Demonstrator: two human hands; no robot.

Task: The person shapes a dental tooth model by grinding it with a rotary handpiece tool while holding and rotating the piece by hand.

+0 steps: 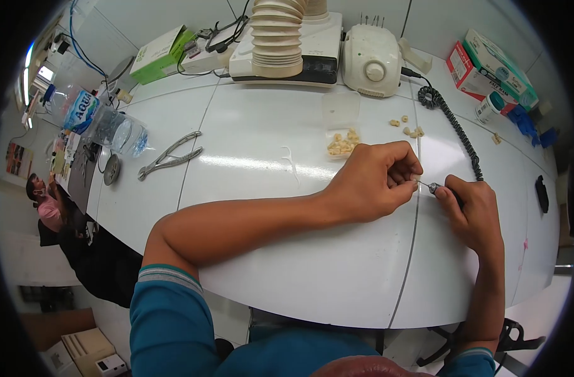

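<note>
My left hand [378, 182] is closed, pinching a small pale tooth-like piece [416, 178] between its fingertips. Held in my right hand [474, 210] is a rotary handpiece [433, 188], its thin bur pointing left at the piece. The bur tip meets or nearly meets it; I cannot tell which. A black coiled cord [453, 119] runs from behind my right hand up to the cream control unit [372, 60] with a round knob. Just beyond my left hand stands an open clear plastic box [341, 119] with several yellowish tooth-like pieces [343, 142]. More loose pieces [414, 132] lie to its right.
Metal forceps [167, 158] and a water bottle [98, 119] lie at left on the white table [287, 264]. A ribbed hose [277, 38] hangs over a white machine [324, 47]. Glove boxes [491, 66] and a small jar [490, 108] stand back right. A person [48, 207] sits far left.
</note>
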